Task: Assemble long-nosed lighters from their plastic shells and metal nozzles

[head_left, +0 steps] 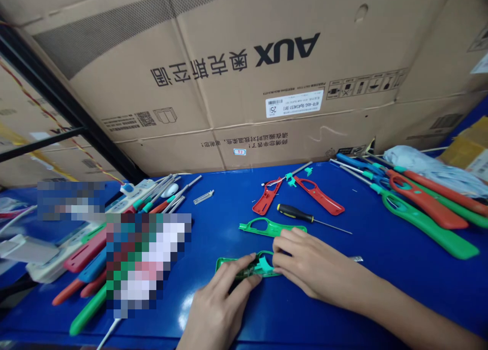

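A green lighter casing half [222,262] lies open side up on the blue table, with a teal trigger [264,265] seated near its loop. My left hand [221,296] pinches the casing's left and middle part between thumb and fingers. Curled fingers of my right hand [301,263] grip its right end beside the trigger; the fingertips partly hide what they hold. Just beyond sits the other green casing half [263,227], its right end overlapped by my right hand. A black and yellow screwdriver [295,213] rests behind that hand.
Two red casing halves [320,196] and small teal parts [292,180] lie farther back. Several long lighters [430,223] are piled at right. More lighters [87,248] and a white power strip [49,263] crowd the left. A cardboard box [236,106] stands behind.
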